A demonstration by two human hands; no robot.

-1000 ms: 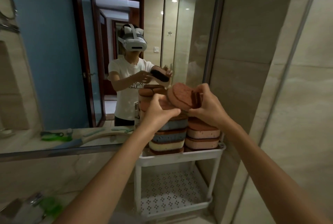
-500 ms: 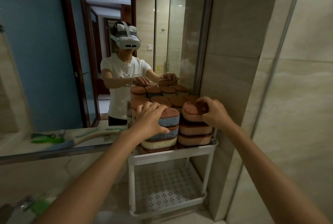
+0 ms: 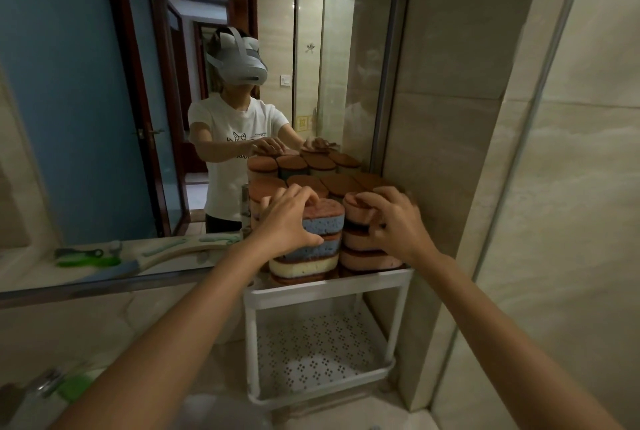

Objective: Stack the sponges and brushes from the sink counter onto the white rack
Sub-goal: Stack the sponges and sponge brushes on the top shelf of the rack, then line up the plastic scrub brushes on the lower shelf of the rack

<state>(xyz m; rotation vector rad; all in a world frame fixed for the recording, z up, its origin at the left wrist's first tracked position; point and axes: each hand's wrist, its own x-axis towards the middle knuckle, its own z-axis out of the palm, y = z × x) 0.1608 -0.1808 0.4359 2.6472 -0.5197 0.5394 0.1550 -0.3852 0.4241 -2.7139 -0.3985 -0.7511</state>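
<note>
Two stacks of sponges stand on the top shelf of the white rack (image 3: 329, 287). The left stack (image 3: 313, 249) has blue and yellow layers with brown scrub faces. The right stack (image 3: 360, 242) is pink with dark layers. My left hand (image 3: 289, 218) curls over the top blue sponge of the left stack, thumb on its front. My right hand (image 3: 391, 218) presses fingers on the top pink sponge of the right stack. More brown-topped sponges (image 3: 332, 184) fill the shelf behind, doubled in the mirror.
The mirror (image 3: 138, 118) sits left of the rack and a marble wall (image 3: 450, 152) is tight on its right. The rack's perforated lower shelf (image 3: 311, 353) holds nothing. Green brushes (image 3: 74, 390) lie on the counter at bottom left; a long-handled brush reflection (image 3: 166, 255) shows in the mirror.
A second ago both hands held a sponge up above the stacks. It now lies on the right stack, and both hands rest on the stack tops.
</note>
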